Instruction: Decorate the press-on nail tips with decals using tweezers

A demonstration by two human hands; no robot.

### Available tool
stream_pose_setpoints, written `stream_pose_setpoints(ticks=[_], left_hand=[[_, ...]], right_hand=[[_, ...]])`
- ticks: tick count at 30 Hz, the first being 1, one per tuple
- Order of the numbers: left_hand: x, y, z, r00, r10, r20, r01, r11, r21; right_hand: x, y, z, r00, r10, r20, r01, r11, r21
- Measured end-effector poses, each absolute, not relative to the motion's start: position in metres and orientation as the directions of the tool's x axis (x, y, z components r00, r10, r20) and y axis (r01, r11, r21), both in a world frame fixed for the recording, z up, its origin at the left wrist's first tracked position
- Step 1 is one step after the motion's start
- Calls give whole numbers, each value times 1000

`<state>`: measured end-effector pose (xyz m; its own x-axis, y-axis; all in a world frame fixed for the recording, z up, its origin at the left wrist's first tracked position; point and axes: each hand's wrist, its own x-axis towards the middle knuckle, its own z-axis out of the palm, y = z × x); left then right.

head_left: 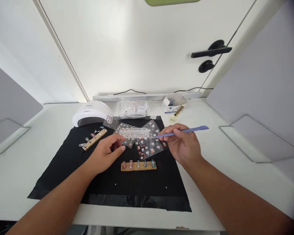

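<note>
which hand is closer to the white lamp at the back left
Left. The left hand is over the black mat, in front of the white lamp and slightly to its right. The right hand, holding the purple stick, is much farther right.

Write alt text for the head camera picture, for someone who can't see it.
A person's right hand holds a purple stick, its tip over patterned sheets on a black mat, while the left hand is near them. Closer lies a tan strip bearing five decorated nail tips; a second strip and a white domed device sit farther left.
</note>
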<state>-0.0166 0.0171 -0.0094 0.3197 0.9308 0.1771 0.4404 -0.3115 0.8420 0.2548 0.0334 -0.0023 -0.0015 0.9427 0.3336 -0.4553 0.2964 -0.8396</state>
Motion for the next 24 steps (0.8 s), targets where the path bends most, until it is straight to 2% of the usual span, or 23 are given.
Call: stream_pose_setpoints(ticks=[5, 11, 15, 24], left_hand=[[-8, 4, -3, 342, 922, 182, 132, -239, 962], [-2, -5, 0, 383, 901, 203, -196, -135, 971], [2, -10, 0, 384, 911, 152, -244, -59, 968], [5, -12, -7, 308, 949, 60, -170, -7, 985]], right_hand=[[252, 23, 7, -43, 919, 393, -524, 314, -792], [244, 16, 4, -112, 908, 405, -537, 288, -793], [240, 12, 0, -129, 894, 428, -524, 305, -795], [233, 3, -2, -89, 857, 507, -424, 428, -798]])
